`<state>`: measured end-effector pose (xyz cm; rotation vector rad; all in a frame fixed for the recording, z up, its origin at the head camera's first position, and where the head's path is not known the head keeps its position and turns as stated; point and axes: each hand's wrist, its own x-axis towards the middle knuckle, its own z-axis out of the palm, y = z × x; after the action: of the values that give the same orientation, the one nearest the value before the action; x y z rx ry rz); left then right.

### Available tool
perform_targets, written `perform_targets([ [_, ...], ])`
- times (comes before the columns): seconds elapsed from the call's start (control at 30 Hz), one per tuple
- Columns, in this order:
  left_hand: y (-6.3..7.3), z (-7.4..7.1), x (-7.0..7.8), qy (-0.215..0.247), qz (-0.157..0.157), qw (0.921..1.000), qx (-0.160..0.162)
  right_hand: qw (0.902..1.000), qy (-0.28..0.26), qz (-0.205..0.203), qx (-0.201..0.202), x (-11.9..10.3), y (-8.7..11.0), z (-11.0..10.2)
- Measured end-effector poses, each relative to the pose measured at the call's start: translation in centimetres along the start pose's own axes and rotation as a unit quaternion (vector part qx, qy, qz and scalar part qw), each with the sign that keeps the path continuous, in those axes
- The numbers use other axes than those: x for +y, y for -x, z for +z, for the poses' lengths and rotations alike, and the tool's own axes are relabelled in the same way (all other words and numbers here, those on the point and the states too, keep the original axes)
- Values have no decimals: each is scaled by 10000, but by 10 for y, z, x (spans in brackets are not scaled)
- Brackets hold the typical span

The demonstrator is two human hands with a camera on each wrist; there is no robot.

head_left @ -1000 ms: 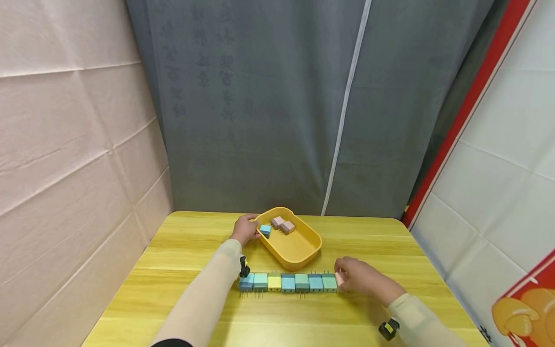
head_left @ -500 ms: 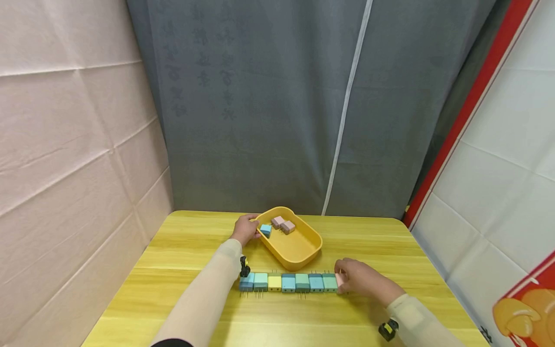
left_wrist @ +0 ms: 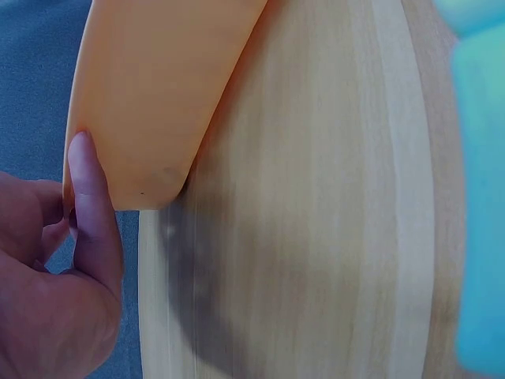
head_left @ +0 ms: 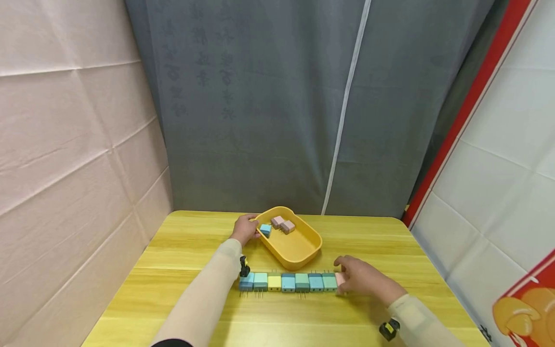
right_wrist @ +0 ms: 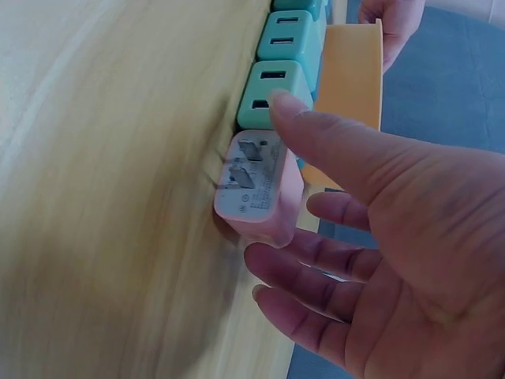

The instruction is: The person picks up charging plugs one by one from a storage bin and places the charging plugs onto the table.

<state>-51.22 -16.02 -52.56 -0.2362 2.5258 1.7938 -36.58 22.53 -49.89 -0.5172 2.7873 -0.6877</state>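
My left hand (head_left: 244, 229) pinches the rim of a yellow plastic tray (head_left: 299, 246), thumb on the inner side in the left wrist view. Inside it lie one blue charger plug (head_left: 266, 230) and two pink charger plugs (head_left: 287, 227). A straight row of charger plugs in blue, green and yellow runs across the table before it, a green charger plug (right_wrist: 272, 87) near its right end. Ending the row is a pink charger plug (right_wrist: 262, 185), prongs outward. Around this one my right hand (head_left: 363, 278) spreads loosely, its fingers parted from the sides and the thumb near the green plug.
The wooden table (head_left: 277, 323) extends on both sides of the row. Thin prongs stick out from several plugs along its front and back. A grey curtain (head_left: 260, 120) hangs behind the far edge. Large blurred teal shapes (left_wrist: 483, 205) fill the left wrist view's right side.
My right fingers have loosened from the pink charger plug, the index finger lifting away. The left hand, the tray and the row stay in place.
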Motion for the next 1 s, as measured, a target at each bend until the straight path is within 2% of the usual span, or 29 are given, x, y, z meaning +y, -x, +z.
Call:
perform_targets([
  [0.23, -1, 0, 0, -5, 22, 10000, -22, 9998, 35, 71, 178, -4, 0, -3],
  [0.5, -1, -1, 0, -82, -5, 10000, -37, 9955, 109, -215, 915, -20, -22, -7],
  [0.7, -2, -3, 1, -81, -25, 10000, -22, 9916, 193, -796, 1004, -49, -62, -14],
  [0.9, -1, -4, 1, -47, -90, 9999, -20, 9902, 189, -1161, 751, -80, -116, -12],
  [1.0, 2, -5, 0, -29, -16, 10000, -64, 9902, 228, -1251, 578, -95, -142, -8],
])
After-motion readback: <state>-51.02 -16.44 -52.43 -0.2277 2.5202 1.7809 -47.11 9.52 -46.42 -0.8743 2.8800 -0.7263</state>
